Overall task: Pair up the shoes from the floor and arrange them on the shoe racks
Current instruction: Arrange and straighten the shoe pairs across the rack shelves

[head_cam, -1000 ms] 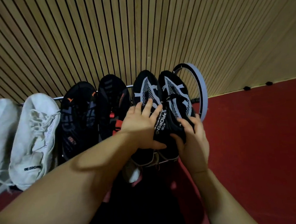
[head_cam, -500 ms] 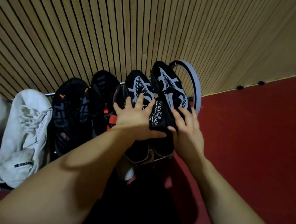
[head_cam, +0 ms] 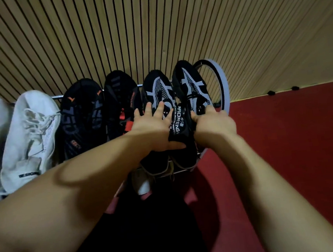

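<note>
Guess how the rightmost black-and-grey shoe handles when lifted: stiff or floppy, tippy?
Probably light: the shoe has a mesh-like upper. Likely soft on top; the collar seems folded under the right hand. Leaning toe-up on the rack, it might tip sideways.

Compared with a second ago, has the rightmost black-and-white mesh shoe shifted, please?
Yes. The rightmost black-and-white mesh shoe slid toward the slatted wall: its toe, once below the grey rack-end ring's top, now reaches it.

- Two white shoes (head_cam: 30,135), at the left end of one rack (head_cam: 224,83).
- Two black-and-orange shoes (head_cam: 83,113), in the middle.
- Two black-and-white shoes (head_cam: 158,90), at the right end.
- One pale shoe (head_cam: 143,184), lower and nearer.
- Two small black pieces (head_cam: 270,92), far right by the wall.
</note>
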Tool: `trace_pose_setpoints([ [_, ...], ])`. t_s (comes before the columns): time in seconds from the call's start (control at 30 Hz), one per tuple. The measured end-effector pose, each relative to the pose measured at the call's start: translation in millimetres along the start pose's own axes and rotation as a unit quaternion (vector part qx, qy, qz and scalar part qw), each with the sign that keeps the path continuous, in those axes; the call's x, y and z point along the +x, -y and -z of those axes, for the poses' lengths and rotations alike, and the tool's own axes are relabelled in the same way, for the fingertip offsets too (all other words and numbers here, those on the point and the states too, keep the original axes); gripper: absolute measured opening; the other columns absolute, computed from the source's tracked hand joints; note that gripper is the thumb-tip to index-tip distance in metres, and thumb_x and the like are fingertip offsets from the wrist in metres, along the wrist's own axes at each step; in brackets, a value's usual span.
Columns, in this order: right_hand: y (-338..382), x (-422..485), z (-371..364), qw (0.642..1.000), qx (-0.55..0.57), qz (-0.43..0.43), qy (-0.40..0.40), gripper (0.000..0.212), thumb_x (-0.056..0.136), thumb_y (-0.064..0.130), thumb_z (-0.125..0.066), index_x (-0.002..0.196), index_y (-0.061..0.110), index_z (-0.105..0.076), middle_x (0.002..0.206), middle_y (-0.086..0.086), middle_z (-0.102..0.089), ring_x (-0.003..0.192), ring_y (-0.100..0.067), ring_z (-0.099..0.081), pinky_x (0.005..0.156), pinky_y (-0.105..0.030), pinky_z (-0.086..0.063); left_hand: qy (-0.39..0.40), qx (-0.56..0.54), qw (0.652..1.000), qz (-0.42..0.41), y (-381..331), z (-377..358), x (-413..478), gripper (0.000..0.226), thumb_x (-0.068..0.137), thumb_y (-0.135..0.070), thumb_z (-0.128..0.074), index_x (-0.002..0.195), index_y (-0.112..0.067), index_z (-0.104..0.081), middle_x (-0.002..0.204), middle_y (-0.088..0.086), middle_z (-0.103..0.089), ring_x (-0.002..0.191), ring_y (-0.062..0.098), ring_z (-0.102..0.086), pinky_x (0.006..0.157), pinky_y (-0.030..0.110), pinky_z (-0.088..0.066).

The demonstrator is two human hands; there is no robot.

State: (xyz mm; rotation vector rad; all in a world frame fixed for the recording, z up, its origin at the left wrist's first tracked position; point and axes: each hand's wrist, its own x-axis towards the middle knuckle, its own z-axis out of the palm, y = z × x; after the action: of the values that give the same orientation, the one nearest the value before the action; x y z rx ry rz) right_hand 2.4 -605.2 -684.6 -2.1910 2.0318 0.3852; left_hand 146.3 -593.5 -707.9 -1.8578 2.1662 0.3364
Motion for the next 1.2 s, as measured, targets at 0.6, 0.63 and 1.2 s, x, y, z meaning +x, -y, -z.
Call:
trace_pose_setpoints([
  [0.6,11,109,-5,0.989,0.067,0.131,-0.001,0.052,0.101,0.028,-0.032,0.151,0.030,-0.016,0.160,-0.002,-0.001,0.147,-0.027,0.001,0.119,-0.039,-0.007,-0.072,0.007,0.995,-0.070,25,-11,2,0.108,0.067,-0.088,-0.032,0.150,-0.030,0.004,0.159,0.002,0.010,0.145,0.032,0.010,0.114,0.055,0.005],
  [0.63,9,108,-6,0.987,0.083,0.134,-0.004,0.049,0.103,0.029,-0.028,0.150,0.030,-0.017,0.160,0.000,-0.003,0.147,-0.025,0.000,0.118,-0.038,-0.005,-0.068,0.009,0.995,-0.072,25,-10,3,0.109,0.066,-0.088,-0.032,0.150,-0.029,0.005,0.159,0.003,0.011,0.145,0.032,0.011,0.115,0.055,0.005],
  [1.2,8,49,-24,0.994,0.066,0.043,-0.080,0.062,0.099,0.052,-0.011,0.152,0.021,-0.007,0.159,-0.009,-0.011,0.146,-0.026,-0.008,0.118,-0.044,-0.004,-0.104,0.050,0.992,-0.059,33,3,-15,0.101,0.071,-0.087,-0.026,0.149,-0.034,0.009,0.158,0.008,0.015,0.145,0.029,0.014,0.112,0.054,0.017],
])
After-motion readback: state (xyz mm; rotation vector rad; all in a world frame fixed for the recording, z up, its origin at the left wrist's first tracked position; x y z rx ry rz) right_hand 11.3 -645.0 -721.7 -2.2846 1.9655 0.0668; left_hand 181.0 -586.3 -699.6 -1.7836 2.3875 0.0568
